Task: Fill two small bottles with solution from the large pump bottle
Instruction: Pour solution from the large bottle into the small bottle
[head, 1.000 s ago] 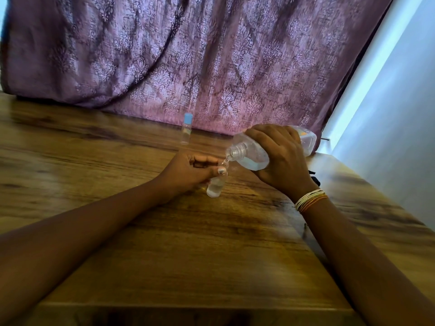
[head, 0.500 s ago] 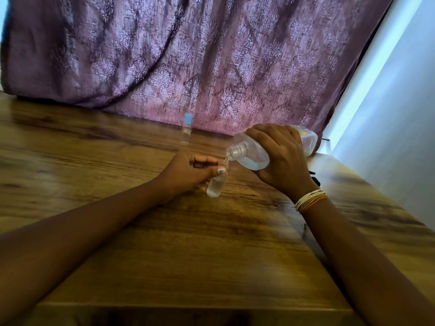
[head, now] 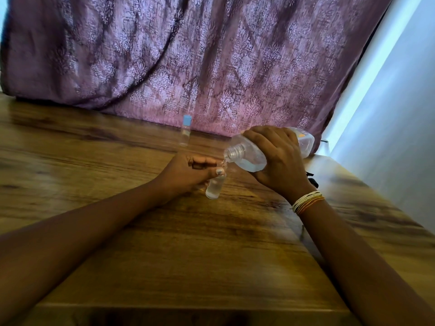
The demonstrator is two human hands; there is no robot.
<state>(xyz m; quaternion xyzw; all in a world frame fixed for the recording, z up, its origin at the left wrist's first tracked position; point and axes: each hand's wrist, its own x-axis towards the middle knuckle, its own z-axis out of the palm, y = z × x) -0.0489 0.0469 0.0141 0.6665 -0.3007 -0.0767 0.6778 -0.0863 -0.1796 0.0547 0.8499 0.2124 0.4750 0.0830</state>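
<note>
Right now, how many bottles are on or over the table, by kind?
Small bottles: 2, one in the left hand being filled, one blue-capped by the curtain
Large bottles: 1, tilted in the right hand
Total: 3

No legible text, brand, number or sign anywhere. Only a yellow-orange label patch on the large bottle (head: 303, 140), near the tabletop's (head: 117, 208) far right corner, its print too blurred and too small to make out, and partly hidden behind the right hand (head: 277, 158) gripping that bottle. Nothing printed on the small capped bottle (head: 185, 132) at the far edge, nor on the small bottle (head: 215, 187) held in the left hand (head: 188, 172).
</note>
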